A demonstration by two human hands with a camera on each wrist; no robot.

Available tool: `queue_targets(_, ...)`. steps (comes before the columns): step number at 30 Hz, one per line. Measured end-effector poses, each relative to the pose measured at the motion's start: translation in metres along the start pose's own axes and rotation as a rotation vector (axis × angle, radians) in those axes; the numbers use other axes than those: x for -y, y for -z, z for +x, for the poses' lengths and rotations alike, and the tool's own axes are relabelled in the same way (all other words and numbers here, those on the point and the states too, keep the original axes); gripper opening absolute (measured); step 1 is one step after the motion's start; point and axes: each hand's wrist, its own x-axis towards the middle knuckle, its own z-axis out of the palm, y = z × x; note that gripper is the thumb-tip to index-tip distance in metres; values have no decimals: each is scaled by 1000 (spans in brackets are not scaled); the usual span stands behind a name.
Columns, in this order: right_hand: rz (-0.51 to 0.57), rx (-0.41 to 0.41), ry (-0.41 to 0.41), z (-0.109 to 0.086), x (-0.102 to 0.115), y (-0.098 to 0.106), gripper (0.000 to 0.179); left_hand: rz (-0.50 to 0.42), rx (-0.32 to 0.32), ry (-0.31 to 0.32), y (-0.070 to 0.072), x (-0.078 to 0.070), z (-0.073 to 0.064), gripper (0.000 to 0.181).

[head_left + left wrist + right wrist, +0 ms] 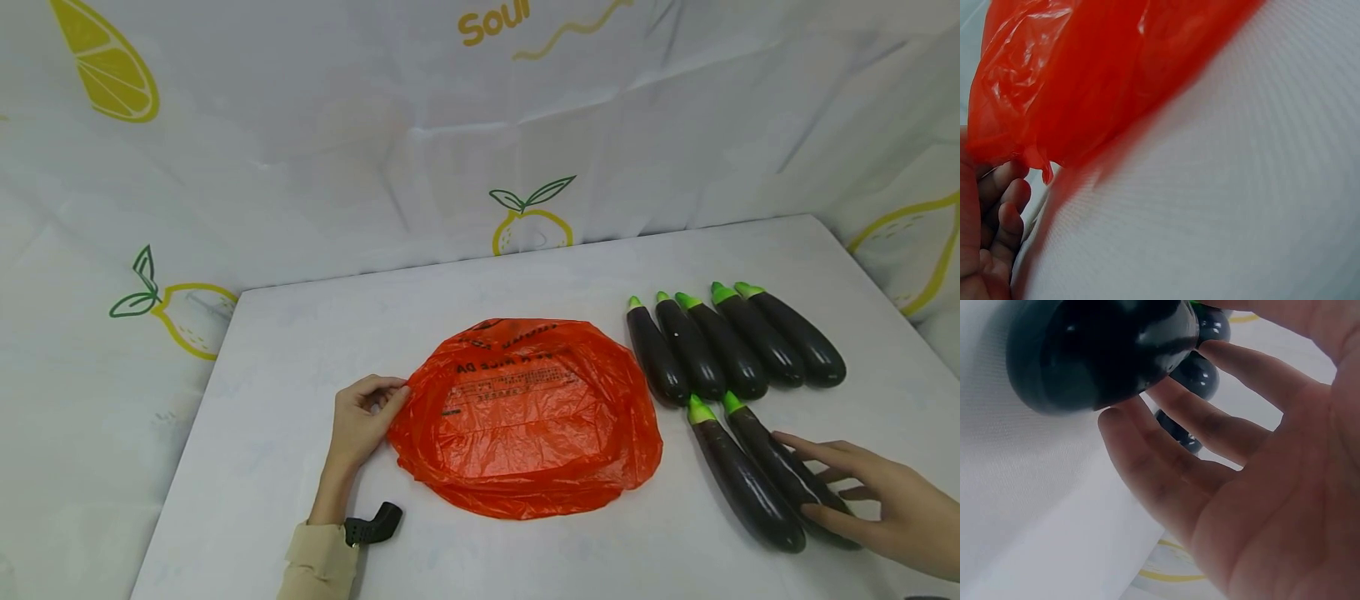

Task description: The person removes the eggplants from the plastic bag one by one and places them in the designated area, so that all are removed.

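Observation:
A red plastic bag (525,417) with dark print lies spread open on the white table. My left hand (367,421) pinches its left edge between thumb and fingers; in the left wrist view the bag's red film (1085,81) hangs over the fingertips. To the right, my right hand (870,500) is around a dark eggplant (776,458) with a green cap, thumb on the near side and fingers along the far side. That eggplant (1104,350) fills the top of the right wrist view and still lies on the table. Touching it on the left is another eggplant (742,479).
Several more eggplants (716,346) lie side by side in a row behind, just right of the bag. A black wrist-worn device (375,525) sits at the left sleeve. White cloth (337,150) with lemon prints hangs behind the table (277,375).

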Motion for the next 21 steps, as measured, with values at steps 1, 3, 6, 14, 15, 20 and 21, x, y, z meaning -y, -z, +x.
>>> queue_targets(1,1,-3,-1,0,0,0,89,1,0,-1,0,0,0,7)
queue_targets(3,0,-12,-5,0,1,0,87,4,2,-3,1,0,1,8)
queue_targets(6,-11,-53,-3,0,3,0,81,-2,4,-14,0,1,1,9)
queue_targets(14,-47,-349,94,-1,16,-3,60,-7,-12,-21,-1,0,1,13)
queue_targets(15,-48,-400,114,-1,19,-4,57,-11,-18,-21,-1,0,0,14)
queue_targets(20,-8,-548,194,6,42,-6,44,16,-16,3,-1,-2,-1,19)
queue_targets(21,8,-543,192,8,48,-5,44,38,-3,7,0,-3,-1,19)
